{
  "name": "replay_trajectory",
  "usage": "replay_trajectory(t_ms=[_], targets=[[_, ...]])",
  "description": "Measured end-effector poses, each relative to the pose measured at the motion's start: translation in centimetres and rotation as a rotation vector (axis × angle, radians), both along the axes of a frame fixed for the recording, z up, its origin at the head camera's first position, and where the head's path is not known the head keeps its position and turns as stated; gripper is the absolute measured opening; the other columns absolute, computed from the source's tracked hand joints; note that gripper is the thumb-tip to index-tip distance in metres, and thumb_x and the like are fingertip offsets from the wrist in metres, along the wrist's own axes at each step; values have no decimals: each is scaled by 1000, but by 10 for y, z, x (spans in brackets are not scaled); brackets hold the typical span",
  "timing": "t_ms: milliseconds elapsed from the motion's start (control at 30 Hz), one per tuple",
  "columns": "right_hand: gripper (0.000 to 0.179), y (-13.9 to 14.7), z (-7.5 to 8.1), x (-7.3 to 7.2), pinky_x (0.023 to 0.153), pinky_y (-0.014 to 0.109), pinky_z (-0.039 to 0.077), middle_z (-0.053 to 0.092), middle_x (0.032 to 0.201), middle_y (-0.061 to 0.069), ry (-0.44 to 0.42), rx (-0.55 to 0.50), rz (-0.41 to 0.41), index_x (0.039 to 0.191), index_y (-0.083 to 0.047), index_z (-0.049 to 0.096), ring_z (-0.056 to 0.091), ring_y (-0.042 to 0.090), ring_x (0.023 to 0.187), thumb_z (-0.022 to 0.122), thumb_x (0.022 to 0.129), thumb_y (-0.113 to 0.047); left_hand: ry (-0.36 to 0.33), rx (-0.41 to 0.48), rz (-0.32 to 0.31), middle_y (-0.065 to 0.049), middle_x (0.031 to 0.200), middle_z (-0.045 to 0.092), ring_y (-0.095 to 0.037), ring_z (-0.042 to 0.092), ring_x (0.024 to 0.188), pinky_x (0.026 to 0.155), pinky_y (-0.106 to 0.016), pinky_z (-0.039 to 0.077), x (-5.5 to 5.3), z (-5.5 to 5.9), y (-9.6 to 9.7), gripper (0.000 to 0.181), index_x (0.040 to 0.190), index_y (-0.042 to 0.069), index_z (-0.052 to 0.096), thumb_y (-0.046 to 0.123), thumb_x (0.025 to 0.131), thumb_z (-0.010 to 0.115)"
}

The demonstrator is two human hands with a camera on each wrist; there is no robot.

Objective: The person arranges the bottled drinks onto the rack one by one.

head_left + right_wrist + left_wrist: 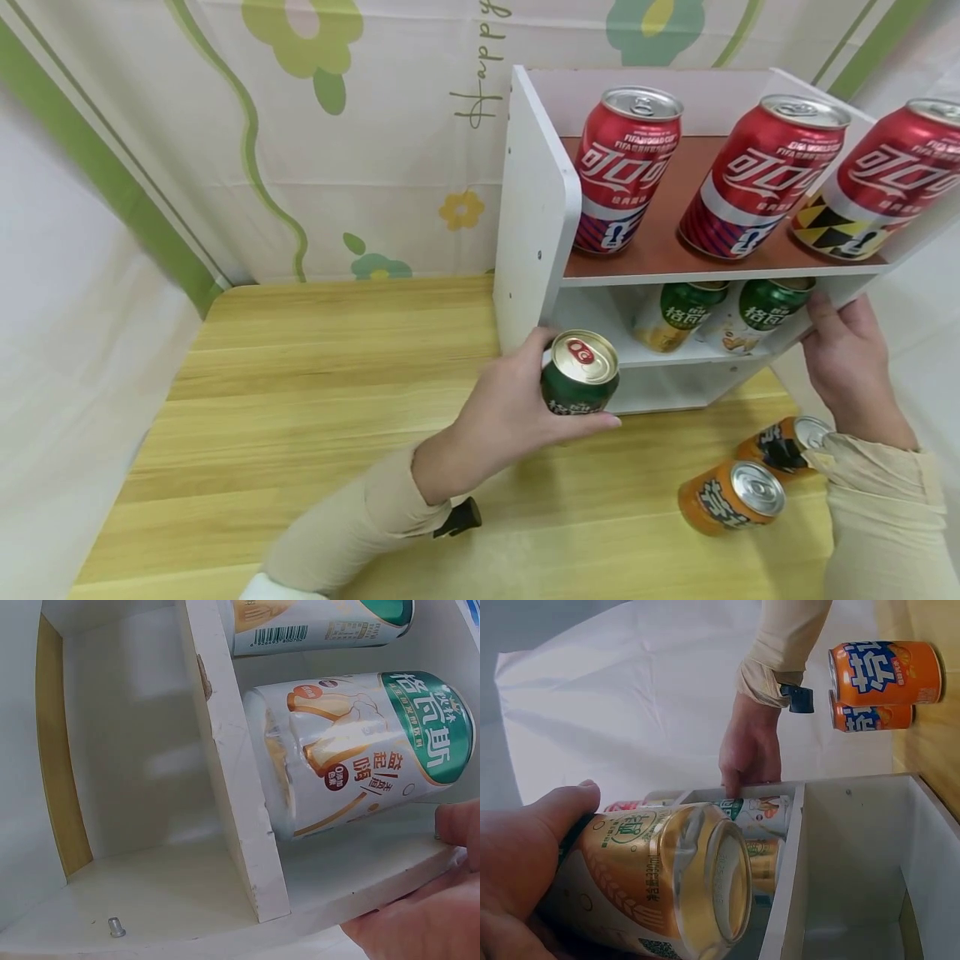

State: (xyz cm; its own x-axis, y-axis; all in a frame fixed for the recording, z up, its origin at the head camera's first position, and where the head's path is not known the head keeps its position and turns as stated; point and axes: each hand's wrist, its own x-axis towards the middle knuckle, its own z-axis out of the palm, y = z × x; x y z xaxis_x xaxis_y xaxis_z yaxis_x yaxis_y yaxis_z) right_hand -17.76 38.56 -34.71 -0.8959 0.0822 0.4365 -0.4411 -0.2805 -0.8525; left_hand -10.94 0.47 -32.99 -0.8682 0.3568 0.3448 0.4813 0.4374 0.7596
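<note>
My left hand (498, 408) grips a green-topped drink can (581, 385) just in front of the left side of a white shelf unit (534, 192). The left wrist view shows the gold and white lower part of this can (649, 874), tilted, with its base toward the shelves. My right hand (851, 362) holds the unit's right side panel, thumb inside and fingers outside. On the middle shelf, two more green-topped cans (768, 310) stand side by side; the right one (360, 754) is close to my right thumb.
Three red cola cans (628, 171) stand on the brown top shelf (697, 187). Two orange soda cans (723, 500) are on the wooden table (337, 375), in front of the unit at right. A flowered curtain (405, 125) hangs behind.
</note>
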Motion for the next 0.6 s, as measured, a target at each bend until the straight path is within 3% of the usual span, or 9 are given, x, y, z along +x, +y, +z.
replay_trajectory(t_ms=[233, 600], targets=[[42, 1, 0, 1, 99, 19, 43, 48, 140, 6, -13, 7, -14, 149, -8, 43, 47, 14, 125, 42, 108, -5, 12, -81, 22, 2, 113, 68, -7, 66, 98, 82, -22, 55, -4, 5, 18, 92, 134, 9, 50, 57, 67, 91], [42, 1, -1, 0, 99, 19, 43, 48, 141, 6, -14, -2, -14, 150, -7, 43, 47, 14, 126, 42, 107, -5, 10, -134, 93, -5, 112, 69, -14, 69, 96, 75, -29, 59, -9, 8, 40, 99, 144, 9, 36, 60, 74, 86]])
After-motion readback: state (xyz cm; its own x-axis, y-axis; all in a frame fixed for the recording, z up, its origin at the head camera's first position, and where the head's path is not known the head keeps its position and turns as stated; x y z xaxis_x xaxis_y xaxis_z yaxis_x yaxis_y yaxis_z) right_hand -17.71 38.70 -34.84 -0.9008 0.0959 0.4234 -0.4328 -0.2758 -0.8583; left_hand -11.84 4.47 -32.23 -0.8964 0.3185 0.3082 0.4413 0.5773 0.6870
